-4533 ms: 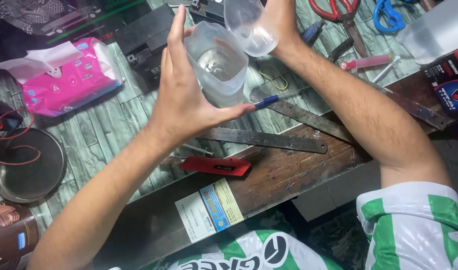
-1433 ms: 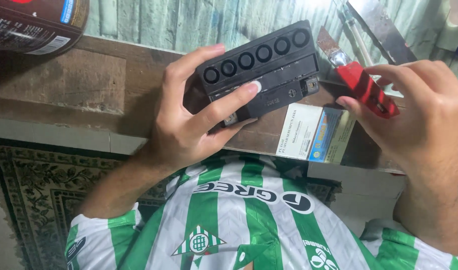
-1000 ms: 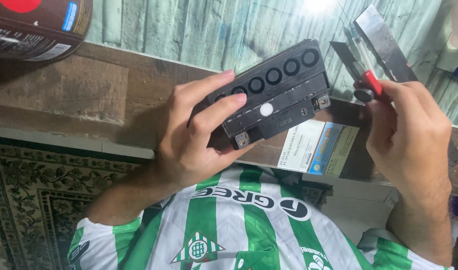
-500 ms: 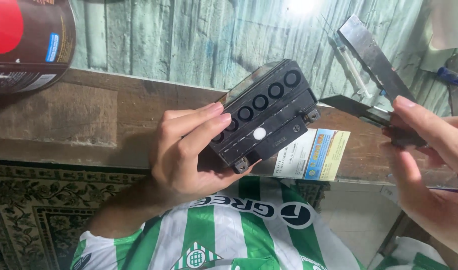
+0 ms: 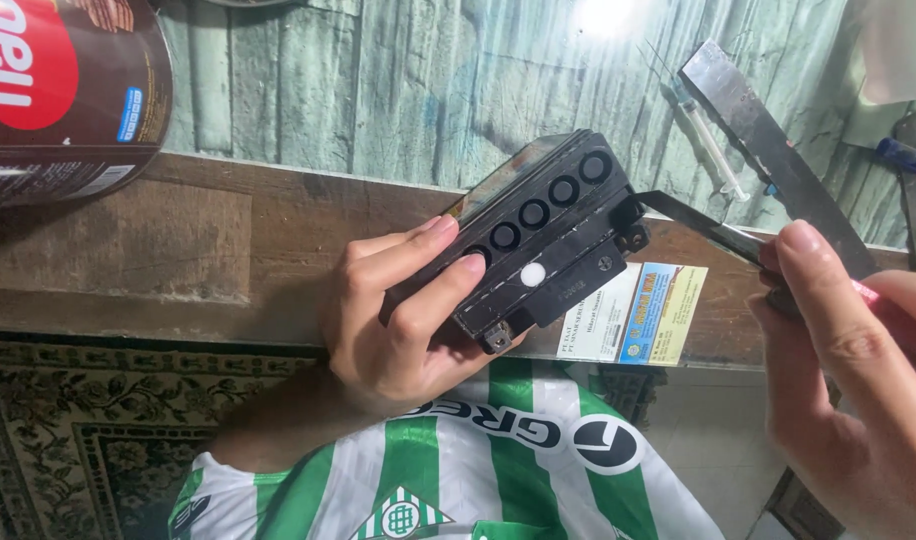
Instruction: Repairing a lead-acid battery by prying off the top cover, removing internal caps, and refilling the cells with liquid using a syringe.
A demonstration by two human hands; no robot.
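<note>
My left hand grips the black battery tilted over the worktop edge; its six holes stand uncapped. My right hand pinches a knife, tip touching the battery's right end. No prying visible yet.

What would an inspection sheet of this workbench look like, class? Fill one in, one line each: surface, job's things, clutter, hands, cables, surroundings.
Surface: wooden bench edge with a greenish plank-patterned covering behind it.
Job's things: black battery with a row of round holes, tilted at the bench edge; thin dark blade with its tip at the battery's right end.
Clutter: large brown and red can; flat metal bar; syringe; printed cards; blue pen.
Hands: left hand grips the battery; right hand pinches the blade tool.
Cables: nothing seen.
Surroundings: patterned carpet below; green and white striped shirt.
</note>
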